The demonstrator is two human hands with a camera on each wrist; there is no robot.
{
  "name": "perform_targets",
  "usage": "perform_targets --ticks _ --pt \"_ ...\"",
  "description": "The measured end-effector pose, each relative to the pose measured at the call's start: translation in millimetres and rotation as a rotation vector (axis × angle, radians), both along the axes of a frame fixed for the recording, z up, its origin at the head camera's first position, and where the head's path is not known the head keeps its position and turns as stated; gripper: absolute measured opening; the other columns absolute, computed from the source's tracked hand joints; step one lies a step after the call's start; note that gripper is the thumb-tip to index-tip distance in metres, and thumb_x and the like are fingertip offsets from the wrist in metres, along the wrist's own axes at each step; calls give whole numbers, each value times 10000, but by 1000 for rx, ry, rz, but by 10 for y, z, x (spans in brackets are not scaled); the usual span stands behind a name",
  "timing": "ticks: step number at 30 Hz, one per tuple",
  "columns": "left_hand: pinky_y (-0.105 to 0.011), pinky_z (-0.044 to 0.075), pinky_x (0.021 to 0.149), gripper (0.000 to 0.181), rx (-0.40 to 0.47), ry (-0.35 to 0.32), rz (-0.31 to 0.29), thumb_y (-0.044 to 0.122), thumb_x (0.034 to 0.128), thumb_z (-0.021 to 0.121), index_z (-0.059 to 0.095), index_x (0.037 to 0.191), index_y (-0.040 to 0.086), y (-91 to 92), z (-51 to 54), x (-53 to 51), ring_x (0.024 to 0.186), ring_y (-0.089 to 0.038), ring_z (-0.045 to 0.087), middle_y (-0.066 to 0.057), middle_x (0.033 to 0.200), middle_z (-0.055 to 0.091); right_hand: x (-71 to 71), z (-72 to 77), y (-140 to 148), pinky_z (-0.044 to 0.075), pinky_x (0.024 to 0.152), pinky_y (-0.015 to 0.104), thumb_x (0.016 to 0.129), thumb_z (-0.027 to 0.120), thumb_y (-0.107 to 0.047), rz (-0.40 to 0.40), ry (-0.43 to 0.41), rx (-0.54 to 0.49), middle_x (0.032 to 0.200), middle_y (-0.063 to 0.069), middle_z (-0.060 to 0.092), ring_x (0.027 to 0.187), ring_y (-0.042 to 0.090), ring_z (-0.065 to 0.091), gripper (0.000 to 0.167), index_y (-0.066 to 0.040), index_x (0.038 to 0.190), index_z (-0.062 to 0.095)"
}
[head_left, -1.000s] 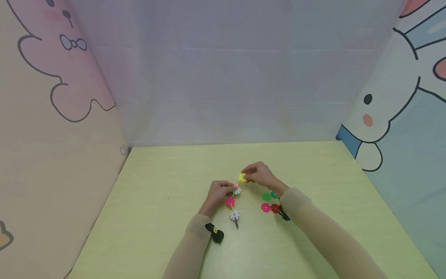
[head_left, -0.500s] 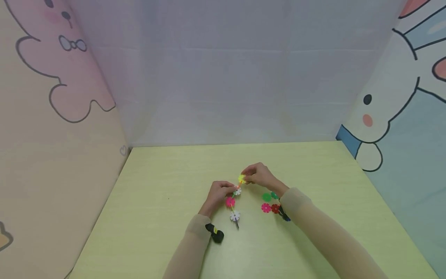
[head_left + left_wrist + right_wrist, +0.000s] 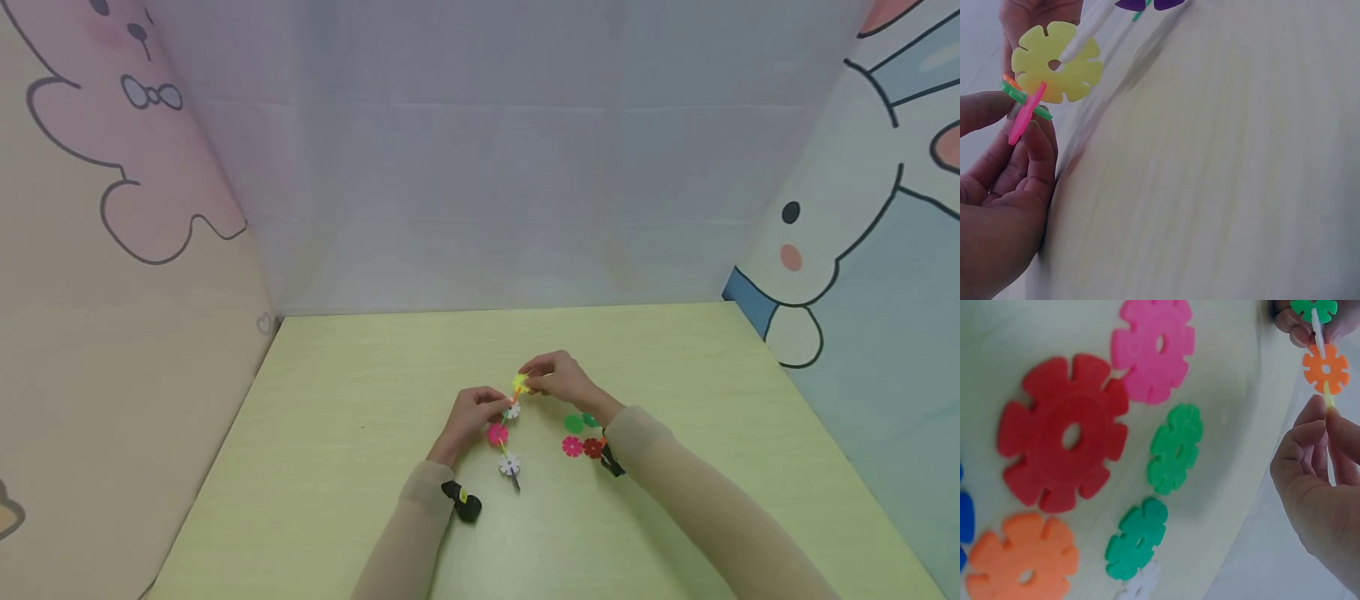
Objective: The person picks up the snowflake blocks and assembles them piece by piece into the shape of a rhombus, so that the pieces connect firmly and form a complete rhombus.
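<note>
Pinching the yellow disc (image 3: pixel 520 383) at the end with fingers of the right hand (image 3: pixel 562 380), gripping the disc chain (image 3: pixel 498 434) with the left hand (image 3: pixel 474 411), above the table (image 3: pixel 360 517), near loose discs (image 3: pixel 592 448)

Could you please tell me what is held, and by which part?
A chain of slotted discs: right grip at the edge of the yellow end disc; left grip partway along, near a white disc, exact piece unclear.
</note>
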State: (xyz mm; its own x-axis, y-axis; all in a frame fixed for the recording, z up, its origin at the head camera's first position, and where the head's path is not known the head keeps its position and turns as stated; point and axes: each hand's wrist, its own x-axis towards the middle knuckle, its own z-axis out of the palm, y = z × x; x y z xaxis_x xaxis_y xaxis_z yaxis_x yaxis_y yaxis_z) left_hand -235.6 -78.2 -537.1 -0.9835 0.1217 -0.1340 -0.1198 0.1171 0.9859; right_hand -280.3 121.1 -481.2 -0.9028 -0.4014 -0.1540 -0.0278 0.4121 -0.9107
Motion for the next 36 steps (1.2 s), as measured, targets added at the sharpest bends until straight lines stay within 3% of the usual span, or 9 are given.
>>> perform_targets --ticks 9,15,23,36 --pt "-282 478 659 233 -16 8 -22 246 900 683 725 937 20 -9 15 -13 693 -141 576 -30 842 669 37 -16 -65 522 770 396 913 642 -57 0 -40 -21 932 86 662 811 262 663 193 -16 1095 693" --pt "-251 445 656 265 -64 6 3 291 910 669 738 950 39 -6 29 -30 726 -120 554 -20 830 673 66 -10 -127 525 741 346 909 652 -69 2 -42 -8 966 72 674 800 227 662 198 -24 1096 697" --pt "-275 444 738 243 -114 -7 29 285 904 678 748 943 56 20 69 -4 792 -139 571 -22 856 688 115 -23 -147 525 722 340 916 644 -72 19 -6 23 963 55 677 781 202 662 190 -32 1094 698" --pt "-271 458 696 233 -111 13 32 263 897 689 747 902 38 19 72 23 748 -138 569 -29 831 683 175 -5 83 512 711 373 929 640 -139 25 76 101 961 70 690 803 231 660 220 -16 1106 685"
